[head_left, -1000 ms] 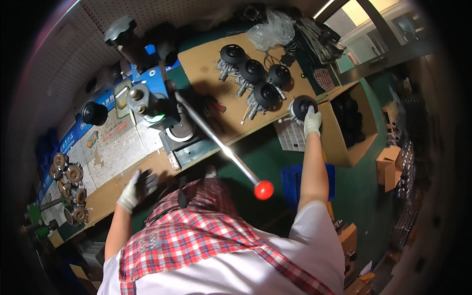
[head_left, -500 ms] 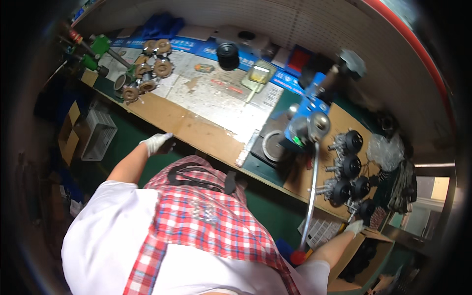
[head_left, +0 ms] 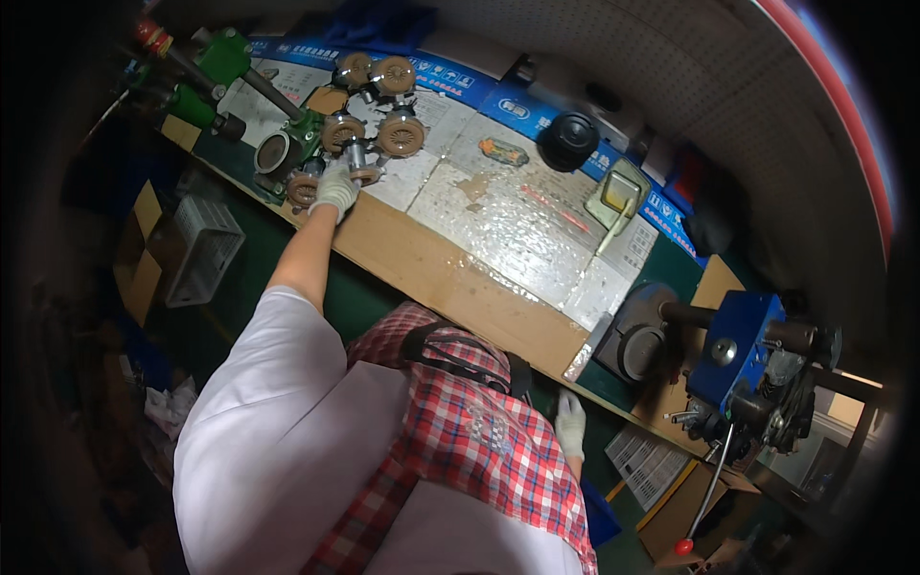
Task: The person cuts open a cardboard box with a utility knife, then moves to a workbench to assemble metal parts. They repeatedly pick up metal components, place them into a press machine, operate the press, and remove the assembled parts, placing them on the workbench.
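Observation:
My left hand (head_left: 335, 189), in a white glove, reaches to the group of metal parts with brown round discs at the left of the bench. Its fingers bend round a silver part with a brown disc (head_left: 364, 176) at the near side of the group; the fingertips are partly hidden. More disc parts (head_left: 400, 136) lie just beyond. Beside them stands a green hand press (head_left: 305, 134). My right hand (head_left: 570, 425), also gloved, hangs just off the bench's front edge. Its fingers are stretched out and nothing shows in them.
On the right stands a blue lever press (head_left: 736, 347) with a red-knobbed lever (head_left: 683, 546). A black round part (head_left: 568, 141) and a square dish (head_left: 613, 203) with a brush are toward the back. A grey crate (head_left: 204, 251) and an open carton (head_left: 695, 513) stand below bench height.
My left hand has moved from the bench's front edge up to the disc parts. My right hand has left the carton area at the right and come inward. The view has swung left.

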`<action>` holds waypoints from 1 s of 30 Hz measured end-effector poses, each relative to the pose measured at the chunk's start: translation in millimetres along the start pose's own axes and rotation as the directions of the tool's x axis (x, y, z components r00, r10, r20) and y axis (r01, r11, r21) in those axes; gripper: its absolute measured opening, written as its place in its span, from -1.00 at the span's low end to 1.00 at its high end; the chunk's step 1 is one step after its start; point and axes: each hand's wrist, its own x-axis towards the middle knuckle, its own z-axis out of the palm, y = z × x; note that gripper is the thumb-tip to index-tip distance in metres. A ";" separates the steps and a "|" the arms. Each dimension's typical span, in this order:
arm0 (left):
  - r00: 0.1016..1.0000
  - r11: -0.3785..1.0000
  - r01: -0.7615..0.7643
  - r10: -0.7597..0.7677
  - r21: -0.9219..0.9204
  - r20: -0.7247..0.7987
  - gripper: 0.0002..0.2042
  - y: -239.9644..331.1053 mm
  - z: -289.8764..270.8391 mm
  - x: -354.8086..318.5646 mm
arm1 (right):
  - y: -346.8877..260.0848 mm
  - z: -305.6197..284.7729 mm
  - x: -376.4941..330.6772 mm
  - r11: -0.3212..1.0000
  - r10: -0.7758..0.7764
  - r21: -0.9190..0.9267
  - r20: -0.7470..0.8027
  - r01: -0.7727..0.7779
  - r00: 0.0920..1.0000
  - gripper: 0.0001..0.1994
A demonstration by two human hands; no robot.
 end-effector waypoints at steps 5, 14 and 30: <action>0.882 0.874 -0.467 0.471 0.136 0.003 -0.59 3.3 15.8 -46.1 | -253.4 150.2 133.8 0.841 -0.531 -0.002 0.189 0.541 0.826 -0.63; 0.564 0.577 -0.790 0.816 -0.205 0.123 -0.62 -44.6 50.3 -90.2 | -512.8 364.8 282.9 0.969 -0.197 -0.131 0.117 0.212 0.973 -0.33; 0.785 0.834 -0.541 0.546 -0.106 0.294 -0.49 -144.2 -33.6 43.0 | -218.9 140.2 194.9 0.671 0.104 0.683 0.300 -0.289 0.948 -0.76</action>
